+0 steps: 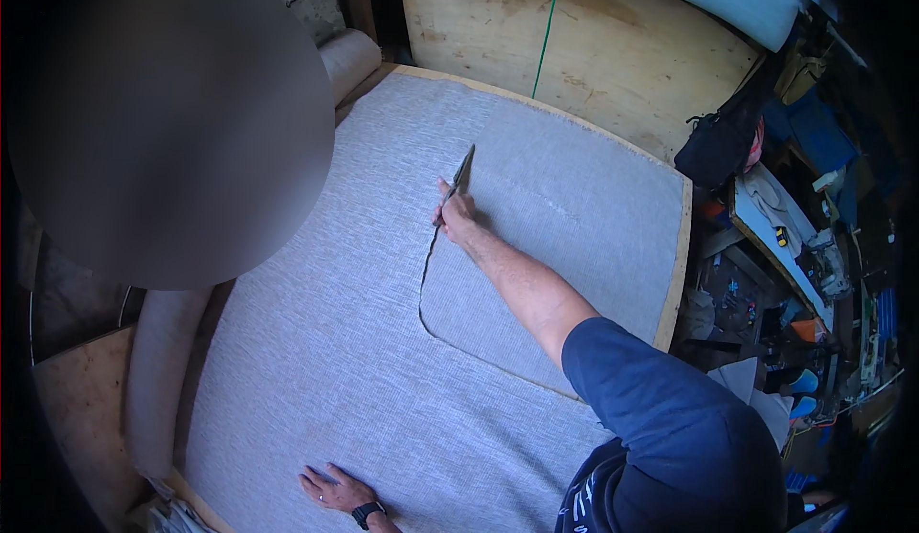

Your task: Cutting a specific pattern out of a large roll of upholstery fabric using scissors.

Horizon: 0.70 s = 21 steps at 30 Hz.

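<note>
My right hand is closed round the handles of a pair of dark metal scissors, whose blades point away from me along the light grey fabric. A cut line runs from the near right, bends round a curved corner and leads up to the scissors. On the right of that line lies a piece of the same fabric, somewhat darker in look, under my bare right forearm. My left hand, with a ring and a dark wristwatch, rests flat on the fabric near the front, fingers spread, holding nothing.
Pale wooden edging shows along the table's right and far sides. A rolled length of fabric lies along the left. Behind stands a plywood panel. A cluttered bench is on the right. A blurred disc hides the upper left.
</note>
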Tool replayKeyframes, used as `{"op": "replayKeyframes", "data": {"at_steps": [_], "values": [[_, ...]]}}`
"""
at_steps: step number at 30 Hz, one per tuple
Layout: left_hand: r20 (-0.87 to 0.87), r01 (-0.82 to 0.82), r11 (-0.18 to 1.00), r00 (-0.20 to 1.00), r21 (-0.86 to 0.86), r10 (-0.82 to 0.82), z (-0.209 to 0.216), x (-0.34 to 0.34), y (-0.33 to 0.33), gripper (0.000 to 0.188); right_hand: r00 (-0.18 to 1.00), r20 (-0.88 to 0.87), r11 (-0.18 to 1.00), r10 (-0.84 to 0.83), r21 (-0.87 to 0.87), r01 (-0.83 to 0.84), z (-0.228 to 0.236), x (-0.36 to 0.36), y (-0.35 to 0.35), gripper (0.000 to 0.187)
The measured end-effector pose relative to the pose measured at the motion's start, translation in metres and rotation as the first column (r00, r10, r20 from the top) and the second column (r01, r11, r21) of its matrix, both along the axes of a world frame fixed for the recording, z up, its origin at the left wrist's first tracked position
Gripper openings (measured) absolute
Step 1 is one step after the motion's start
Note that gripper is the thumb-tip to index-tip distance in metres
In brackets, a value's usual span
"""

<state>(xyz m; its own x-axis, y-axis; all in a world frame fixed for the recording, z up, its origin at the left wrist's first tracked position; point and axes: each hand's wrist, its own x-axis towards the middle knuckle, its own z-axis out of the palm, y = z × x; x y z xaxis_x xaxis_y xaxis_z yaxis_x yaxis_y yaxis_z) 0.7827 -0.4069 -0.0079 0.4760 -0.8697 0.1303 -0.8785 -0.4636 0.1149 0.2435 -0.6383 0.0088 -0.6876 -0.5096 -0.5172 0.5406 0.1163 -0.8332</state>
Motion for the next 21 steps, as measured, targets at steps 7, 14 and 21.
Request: {"op": "replayKeyframes", "data": {"at_steps": [7,14,21], "values": [[0.000,-0.010,1.000,1.000,-0.004,0.010,0.007,0.010,-0.002,0.058,0.999,0.037,0.999,0.009,-0.045,-0.008,-0.005,0.014,0.000,0.052],[-0.027,-0.100,0.989,0.994,0.112,0.104,0.012,-0.029,-0.026,0.060,0.999,-0.032,1.000,0.001,0.017,0.000,-0.006,0.008,0.002,0.061],[-0.066,0.146,0.981,0.988,0.128,-0.138,0.000,-0.220,-0.071,0.070,0.995,0.011,0.994,0.101,0.046,-0.102,0.003,0.011,0.008,0.062]]}}
